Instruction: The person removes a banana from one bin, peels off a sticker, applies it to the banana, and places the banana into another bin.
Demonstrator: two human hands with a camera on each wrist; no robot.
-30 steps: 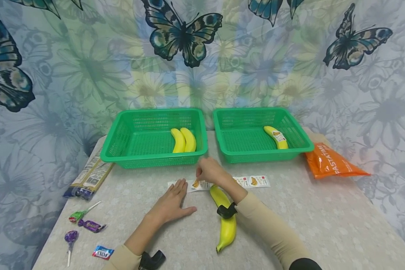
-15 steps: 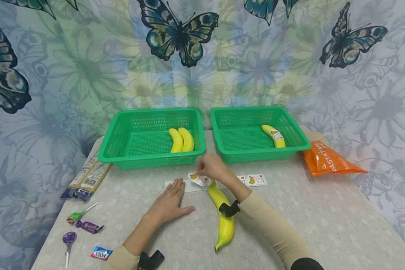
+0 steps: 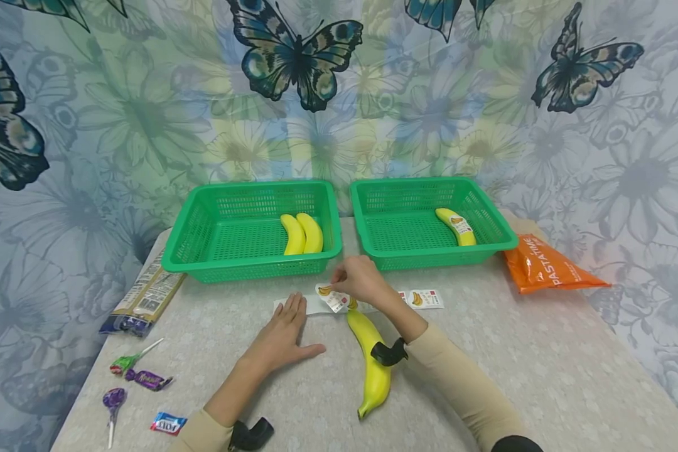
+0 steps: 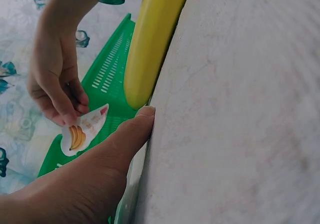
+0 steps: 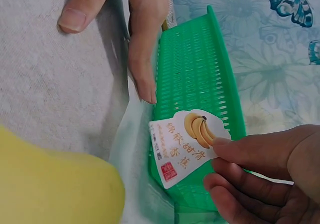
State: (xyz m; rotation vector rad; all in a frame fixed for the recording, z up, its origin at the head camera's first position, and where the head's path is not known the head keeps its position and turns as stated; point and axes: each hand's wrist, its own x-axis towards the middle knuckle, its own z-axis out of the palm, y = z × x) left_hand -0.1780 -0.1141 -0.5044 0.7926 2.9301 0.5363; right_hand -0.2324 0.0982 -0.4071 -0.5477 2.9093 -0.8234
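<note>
My left hand (image 3: 279,339) lies flat with fingers straight across the left end of a white sticker strip (image 3: 319,306), thumb spread out to the side. Between thumb and index finger, my right hand (image 3: 363,281) pinches a white sticker (image 5: 182,146) printed with bananas and lettering. In the right wrist view that sticker stands up off the backing, its printed side showing. More banana stickers (image 3: 424,299) remain at the strip's right end. A yellow banana (image 3: 377,370) lies just in front of the strip, under the right wrist, partly covered by a black wrist strap.
Behind the strip stand two green baskets: the left basket (image 3: 243,271) holds two bananas (image 3: 303,234), the right basket (image 3: 429,258) one stickered banana (image 3: 456,226). An orange bag (image 3: 550,267) is at right. A gold packet (image 3: 147,295), lollipops (image 3: 113,398) and wrapped candies (image 3: 168,423) lie at left.
The right hand has peeled the sticker up from the strip, where its fingers were picking at the edge a second ago. The left hand stays flat in place. The view has shifted slightly.
</note>
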